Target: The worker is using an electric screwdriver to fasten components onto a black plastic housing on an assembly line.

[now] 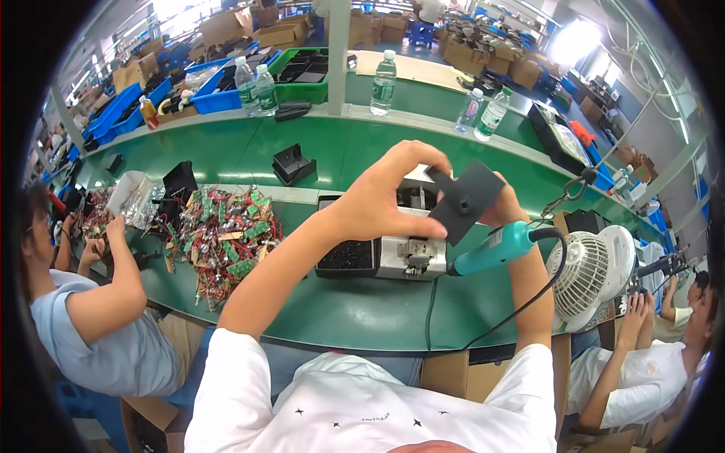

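Above the bench, a flat black plastic part (464,205) with notched edges and a small round hole is held up between my two hands. My left hand (389,198) grips its left edge between thumb and fingers. On its right side my right hand (504,202) is closed around the edge, its fingers partly hidden behind the part. A turquoise electric screwdriver (495,248) hangs just below my right hand, its tip pointing left. Beneath the part stands a white and metal screw feeder (411,257), beside a black tray (347,258) of small dark pieces.
Left of my arm lies a heap of green circuit boards with wires (230,234). A black plastic housing (294,164) sits farther back. A white fan (593,272) stands at right. Bottles (384,83) line the far ledge. Co-workers sit on both sides.
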The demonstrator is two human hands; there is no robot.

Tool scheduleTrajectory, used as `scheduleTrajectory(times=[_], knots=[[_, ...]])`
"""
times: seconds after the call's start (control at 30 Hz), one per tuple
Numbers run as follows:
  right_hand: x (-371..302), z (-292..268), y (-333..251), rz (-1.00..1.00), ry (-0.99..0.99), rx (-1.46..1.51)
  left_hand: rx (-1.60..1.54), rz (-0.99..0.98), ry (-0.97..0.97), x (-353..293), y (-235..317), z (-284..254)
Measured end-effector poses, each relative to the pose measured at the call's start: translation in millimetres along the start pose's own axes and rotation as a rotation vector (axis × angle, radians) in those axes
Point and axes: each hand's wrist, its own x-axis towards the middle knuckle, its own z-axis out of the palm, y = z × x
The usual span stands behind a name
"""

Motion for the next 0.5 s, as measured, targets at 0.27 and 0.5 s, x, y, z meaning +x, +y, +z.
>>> scheduleTrajectory(times=[0.27,0.5], knots=[[6.9,67.7,12.2,-0.43,0.049,-0.576,-0.427,-0.411,0.384,-78.6,21.3,29.8],[-1.1,117.9,41.9,-0.542,-0.072,-1.07,-0.539,-0.434,0.648,-91.8,34.9,34.0]])
